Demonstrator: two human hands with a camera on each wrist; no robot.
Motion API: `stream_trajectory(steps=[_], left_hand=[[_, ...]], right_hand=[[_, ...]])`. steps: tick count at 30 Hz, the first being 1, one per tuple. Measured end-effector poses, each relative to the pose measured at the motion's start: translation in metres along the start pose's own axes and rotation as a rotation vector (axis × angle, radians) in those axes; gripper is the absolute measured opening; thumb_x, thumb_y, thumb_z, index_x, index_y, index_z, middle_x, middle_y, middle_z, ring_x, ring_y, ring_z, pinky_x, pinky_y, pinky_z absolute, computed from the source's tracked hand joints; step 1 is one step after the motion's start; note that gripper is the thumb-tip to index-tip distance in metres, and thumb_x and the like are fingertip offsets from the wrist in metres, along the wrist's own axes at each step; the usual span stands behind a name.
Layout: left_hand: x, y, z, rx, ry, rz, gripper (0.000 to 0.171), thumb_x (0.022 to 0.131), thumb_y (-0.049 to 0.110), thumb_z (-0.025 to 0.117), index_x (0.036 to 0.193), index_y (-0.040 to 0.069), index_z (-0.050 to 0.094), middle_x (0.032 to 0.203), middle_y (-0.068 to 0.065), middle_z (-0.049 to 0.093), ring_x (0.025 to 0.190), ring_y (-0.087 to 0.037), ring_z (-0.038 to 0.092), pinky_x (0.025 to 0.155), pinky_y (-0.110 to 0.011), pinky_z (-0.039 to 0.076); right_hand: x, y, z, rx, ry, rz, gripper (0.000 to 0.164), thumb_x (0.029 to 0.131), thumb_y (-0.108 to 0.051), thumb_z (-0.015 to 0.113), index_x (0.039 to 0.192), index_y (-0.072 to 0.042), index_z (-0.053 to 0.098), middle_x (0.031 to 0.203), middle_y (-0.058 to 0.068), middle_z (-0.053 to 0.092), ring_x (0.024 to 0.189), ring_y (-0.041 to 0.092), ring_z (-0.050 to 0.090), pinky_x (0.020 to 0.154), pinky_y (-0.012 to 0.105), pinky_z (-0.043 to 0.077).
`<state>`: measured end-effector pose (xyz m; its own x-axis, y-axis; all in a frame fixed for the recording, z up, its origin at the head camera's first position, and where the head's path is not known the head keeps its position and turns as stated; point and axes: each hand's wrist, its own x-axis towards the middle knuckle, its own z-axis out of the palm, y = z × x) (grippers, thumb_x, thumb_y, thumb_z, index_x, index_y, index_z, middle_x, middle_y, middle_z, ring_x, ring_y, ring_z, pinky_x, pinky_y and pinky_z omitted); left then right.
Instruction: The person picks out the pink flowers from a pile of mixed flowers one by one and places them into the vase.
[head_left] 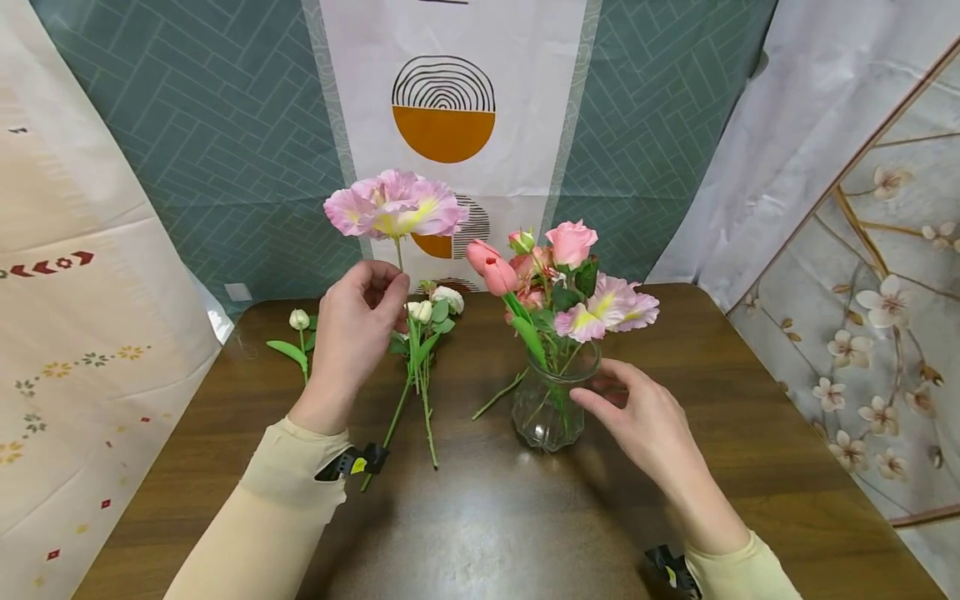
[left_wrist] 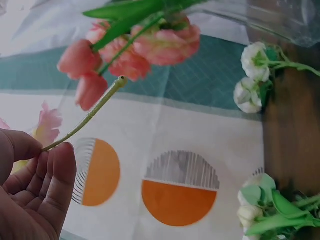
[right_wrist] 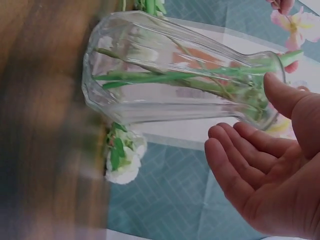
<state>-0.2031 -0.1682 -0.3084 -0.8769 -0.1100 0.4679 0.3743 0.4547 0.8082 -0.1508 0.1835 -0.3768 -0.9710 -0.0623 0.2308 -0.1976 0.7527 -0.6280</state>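
Note:
My left hand (head_left: 360, 337) pinches the green stem (left_wrist: 90, 117) of a pink-and-yellow flower (head_left: 396, 205) between thumb and fingers, holding it upright above the table. The stem's cut lower end shows in the left wrist view. To the right stands a clear glass vase (head_left: 547, 412) with pink tulips (head_left: 495, 268), a pink rose (head_left: 572, 243) and another pink-and-yellow flower (head_left: 609, 308) in it. Beside the vase neck is my right hand (head_left: 648, 421), its thumb right at the rim and its fingers loosely extended. Several stems show through the glass in the right wrist view.
White flowers (head_left: 431, 310) with long green stems lie on the brown table (head_left: 480, 533) behind the left hand. A single white tulip (head_left: 299, 320) lies farther left. A short cut stem (head_left: 500, 394) rests left of the vase. Patterned cloth (head_left: 225, 125) hangs behind the table.

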Motion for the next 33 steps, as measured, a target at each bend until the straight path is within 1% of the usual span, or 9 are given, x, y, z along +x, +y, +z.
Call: stream_trajectory(steps=[2, 7, 11, 14, 18, 21, 24, 28, 33], left_hand=[[-0.003, 0.007, 0.001, -0.021, -0.005, 0.024, 0.014, 0.11, 0.02, 0.068, 0.112, 0.007, 0.071, 0.081, -0.011, 0.068, 0.063, -0.029, 0.071, 0.058, -0.029, 0.059], [-0.012, 0.028, 0.006, -0.068, -0.04, 0.073, 0.007, 0.109, 0.015, 0.072, 0.11, 0.008, 0.072, 0.08, -0.008, 0.068, 0.061, -0.022, 0.068, 0.06, -0.03, 0.058], [-0.018, 0.041, 0.014, -0.125, -0.078, 0.103, 0.005, 0.107, 0.014, 0.074, 0.107, 0.009, 0.073, 0.082, -0.006, 0.068, 0.063, -0.024, 0.067, 0.06, -0.031, 0.059], [-0.023, 0.047, 0.021, -0.152, -0.104, 0.119, 0.005, 0.106, 0.013, 0.074, 0.107, 0.008, 0.074, 0.088, -0.005, 0.069, 0.064, -0.026, 0.068, 0.059, -0.032, 0.06], [-0.028, 0.051, 0.03, -0.134, -0.14, 0.143, 0.005, 0.106, 0.014, 0.075, 0.107, 0.009, 0.075, 0.089, -0.002, 0.07, 0.064, -0.022, 0.069, 0.059, -0.033, 0.058], [-0.032, 0.052, 0.035, -0.126, -0.165, 0.158, 0.003, 0.106, 0.014, 0.075, 0.106, 0.011, 0.075, 0.087, 0.0, 0.069, 0.064, -0.018, 0.069, 0.058, -0.033, 0.056], [-0.034, 0.054, 0.04, -0.129, -0.178, 0.174, 0.004, 0.106, 0.014, 0.075, 0.105, 0.011, 0.074, 0.086, 0.001, 0.07, 0.064, -0.016, 0.068, 0.058, -0.032, 0.055], [-0.037, 0.057, 0.046, -0.135, -0.2, 0.204, 0.005, 0.105, 0.014, 0.077, 0.105, 0.01, 0.074, 0.086, 0.003, 0.071, 0.066, -0.014, 0.066, 0.059, -0.03, 0.053], [-0.04, 0.062, 0.051, -0.122, -0.219, 0.221, 0.004, 0.105, 0.014, 0.077, 0.106, 0.011, 0.075, 0.088, 0.005, 0.071, 0.073, -0.014, 0.064, 0.067, -0.03, 0.054]], right_hand=[[-0.002, -0.001, -0.004, -0.025, 0.02, 0.005, 0.052, 0.102, -0.052, 0.08, 0.137, -0.015, 0.074, 0.119, 0.004, 0.08, 0.109, 0.028, 0.077, 0.093, 0.059, 0.055], [-0.008, -0.004, -0.019, -0.059, 0.113, 0.009, 0.04, 0.103, -0.053, 0.077, 0.127, -0.02, 0.078, 0.112, -0.002, 0.081, 0.101, 0.022, 0.075, 0.085, 0.051, 0.053], [-0.011, -0.009, -0.027, -0.038, 0.181, -0.024, 0.031, 0.103, -0.049, 0.079, 0.121, -0.023, 0.079, 0.107, -0.007, 0.08, 0.095, 0.017, 0.073, 0.082, 0.042, 0.05], [-0.013, -0.014, -0.031, -0.017, 0.201, -0.045, 0.028, 0.102, -0.047, 0.081, 0.12, -0.025, 0.08, 0.106, -0.01, 0.08, 0.093, 0.013, 0.072, 0.081, 0.034, 0.05], [-0.015, -0.025, -0.034, 0.032, 0.197, -0.063, 0.022, 0.103, -0.043, 0.081, 0.118, -0.028, 0.081, 0.104, -0.013, 0.079, 0.092, 0.009, 0.072, 0.078, 0.022, 0.05], [-0.016, -0.035, -0.036, 0.079, 0.185, -0.106, 0.015, 0.103, -0.037, 0.082, 0.115, -0.028, 0.082, 0.1, -0.016, 0.078, 0.088, 0.008, 0.072, 0.076, 0.018, 0.051], [-0.015, -0.045, -0.036, 0.117, 0.171, -0.164, 0.01, 0.103, -0.028, 0.083, 0.112, -0.026, 0.082, 0.096, -0.018, 0.078, 0.084, 0.007, 0.072, 0.074, 0.018, 0.052], [-0.01, -0.058, -0.035, 0.144, 0.15, -0.217, 0.01, 0.101, -0.02, 0.085, 0.109, -0.025, 0.083, 0.095, -0.02, 0.078, 0.081, 0.007, 0.071, 0.071, 0.02, 0.052], [-0.006, -0.072, -0.031, 0.188, 0.106, -0.236, 0.009, 0.101, -0.021, 0.085, 0.109, -0.025, 0.085, 0.099, -0.018, 0.079, 0.083, 0.006, 0.071, 0.074, 0.024, 0.055]])
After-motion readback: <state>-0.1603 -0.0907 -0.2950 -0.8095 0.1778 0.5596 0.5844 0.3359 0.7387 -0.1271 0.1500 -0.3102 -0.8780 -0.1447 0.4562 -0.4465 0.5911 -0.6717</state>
